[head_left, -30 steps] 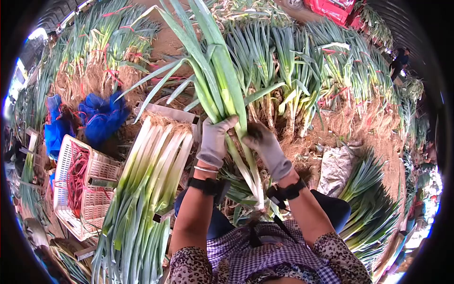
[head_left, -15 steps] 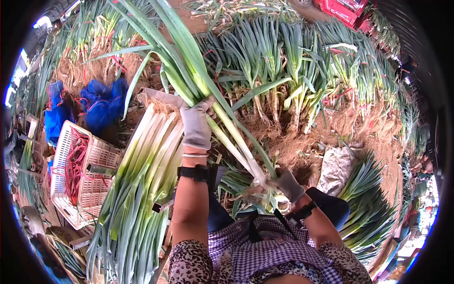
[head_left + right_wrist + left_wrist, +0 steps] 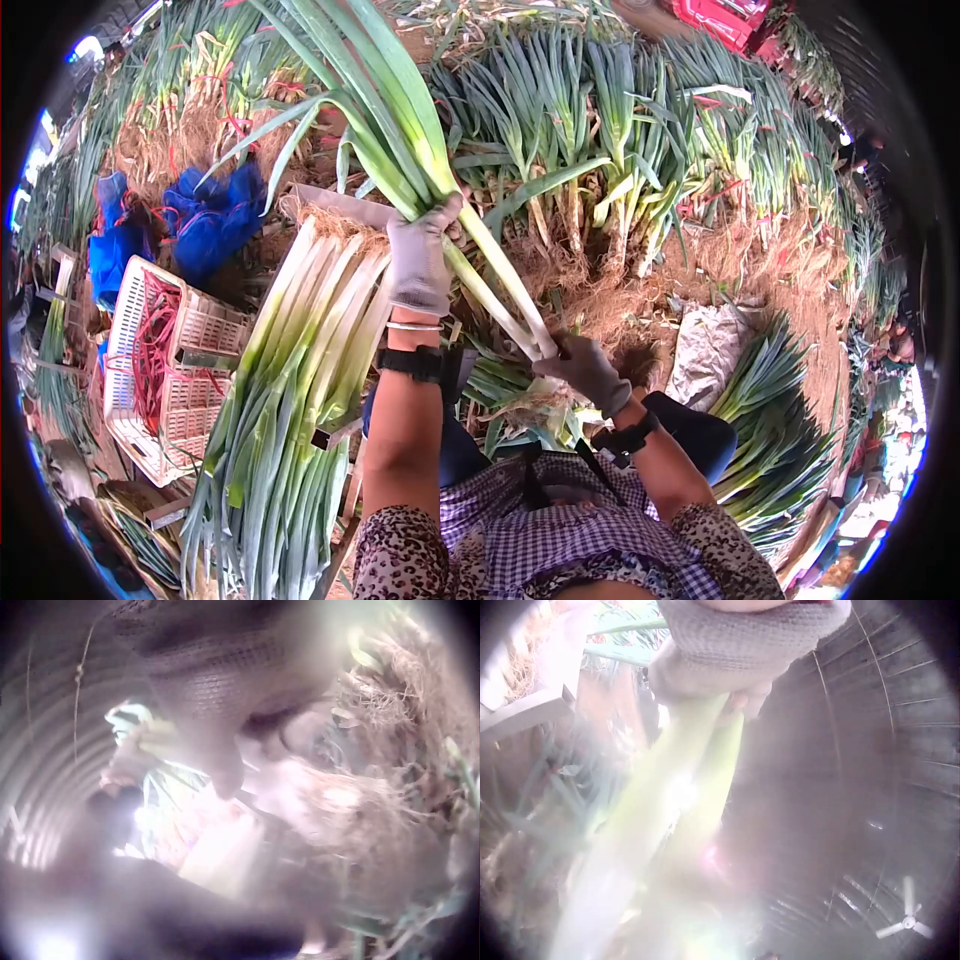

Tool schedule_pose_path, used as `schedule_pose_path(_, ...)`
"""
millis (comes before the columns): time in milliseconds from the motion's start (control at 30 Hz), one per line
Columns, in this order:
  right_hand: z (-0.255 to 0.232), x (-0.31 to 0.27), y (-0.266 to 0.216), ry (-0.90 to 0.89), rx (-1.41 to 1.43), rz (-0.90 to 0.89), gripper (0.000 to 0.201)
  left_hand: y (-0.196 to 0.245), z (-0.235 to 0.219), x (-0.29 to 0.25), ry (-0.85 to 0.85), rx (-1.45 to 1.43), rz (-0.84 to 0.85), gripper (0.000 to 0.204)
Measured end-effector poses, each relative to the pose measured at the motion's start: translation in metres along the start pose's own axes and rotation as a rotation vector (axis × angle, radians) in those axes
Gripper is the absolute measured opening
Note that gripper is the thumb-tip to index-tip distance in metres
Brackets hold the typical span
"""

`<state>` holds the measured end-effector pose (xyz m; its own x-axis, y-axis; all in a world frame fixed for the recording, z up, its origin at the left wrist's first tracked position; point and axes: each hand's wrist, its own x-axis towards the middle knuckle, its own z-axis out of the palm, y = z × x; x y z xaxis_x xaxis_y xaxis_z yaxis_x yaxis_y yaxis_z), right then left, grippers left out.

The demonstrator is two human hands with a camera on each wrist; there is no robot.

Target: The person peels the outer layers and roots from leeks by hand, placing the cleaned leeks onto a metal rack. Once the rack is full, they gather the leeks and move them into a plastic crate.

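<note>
In the head view my left hand [image 3: 420,260], in a pale grey glove, grips two leeks [image 3: 400,150] where the white shafts turn green. Their broad leaves fan up and to the left. My right hand [image 3: 585,375], also gloved, has its fingers curled at the white root ends of the same leeks. The left wrist view shows the glove [image 3: 712,660] around the shafts [image 3: 682,772], blurred by glare. In the right wrist view the gloved fingers [image 3: 221,750] are close to pale shafts and fibrous roots [image 3: 345,799].
Trimmed leeks [image 3: 290,370] lie in a metal-ended rack at left, beside a white crate [image 3: 200,400] holding red ties. Blue netting [image 3: 215,215] lies behind the crate. Bundled leeks [image 3: 560,110] stand across the back; more [image 3: 775,440] lie at right by a pale sack [image 3: 708,350].
The leeks shifted left with my left hand. My right hand slid from the mid-shafts down to the root ends, drawing a long green leaf down; that leaf no longer stretches between the hands.
</note>
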<state>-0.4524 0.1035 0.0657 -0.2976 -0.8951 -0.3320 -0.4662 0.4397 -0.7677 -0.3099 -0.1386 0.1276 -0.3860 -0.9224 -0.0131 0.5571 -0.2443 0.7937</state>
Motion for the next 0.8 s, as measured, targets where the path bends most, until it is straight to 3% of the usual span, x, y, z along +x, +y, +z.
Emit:
schedule_pose_path(67,-0.020,0.003,-0.041,-0.054,0.186,-0.007,0.042,-0.005,0.001,-0.009,-0.092,-0.038,-0.126,0.023)
schedule_pose_path(100,-0.036,0.000,-0.073,-0.171,0.382,0.179,0.041,-0.011,0.005,-0.011,-0.156,-0.028,-0.181,0.024)
schedule_pose_path(133,-0.036,0.008,-0.076,-0.073,0.302,-0.133,0.048,-0.017,0.009,-0.014,-0.218,-0.019,-0.230,0.025)
schedule_pose_path(167,-0.035,0.015,-0.065,-0.119,0.431,-0.188,0.054,-0.026,0.015,-0.016,-0.194,0.078,-0.189,0.025)
schedule_pose_path(200,-0.034,0.021,-0.057,-0.167,0.558,-0.246,0.060,-0.027,0.013,-0.018,-0.175,0.156,-0.254,0.022)
schedule_pose_path(233,-0.033,0.006,-0.063,-0.081,0.536,-0.236,0.066,-0.032,0.009,-0.015,-0.153,0.130,-0.251,0.020)
schedule_pose_path(267,-0.021,0.011,-0.021,-0.006,0.480,-0.224,0.067,-0.037,0.006,-0.013,-0.129,0.104,-0.250,0.018)
schedule_pose_path(333,-0.015,-0.016,-0.005,0.031,0.485,-0.172,0.062,-0.037,-0.001,-0.005,-0.086,0.132,-0.266,0.016)
schedule_pose_path(433,-0.033,-0.070,-0.004,-0.079,0.364,0.215,0.048,-0.038,-0.015,0.015,0.035,0.137,-0.232,0.011)
schedule_pose_path(533,-0.031,-0.086,0.016,0.035,0.022,0.122,0.036,-0.033,-0.023,0.026,0.092,0.240,-0.248,0.008)
schedule_pose_path(567,-0.038,-0.086,0.018,0.095,-0.153,0.178,0.033,-0.034,-0.023,0.025,0.088,0.265,-0.239,0.008)
schedule_pose_path(600,-0.038,-0.077,0.027,0.183,0.004,-0.008,0.036,-0.034,-0.020,0.024,0.086,0.287,-0.225,0.009)
schedule_pose_path(667,-0.040,-0.054,-0.017,0.315,0.065,-0.177,0.032,-0.045,-0.017,0.023,0.107,0.323,-0.194,0.010)
schedule_pose_path(767,-0.026,-0.011,-0.055,0.387,-0.170,-0.394,0.026,-0.053,-0.005,0.019,0.138,0.357,-0.095,0.012)
schedule_pose_path(800,-0.026,-0.010,-0.052,0.367,-0.126,-0.330,0.023,-0.055,-0.004,0.018,0.151,0.365,-0.055,0.012)
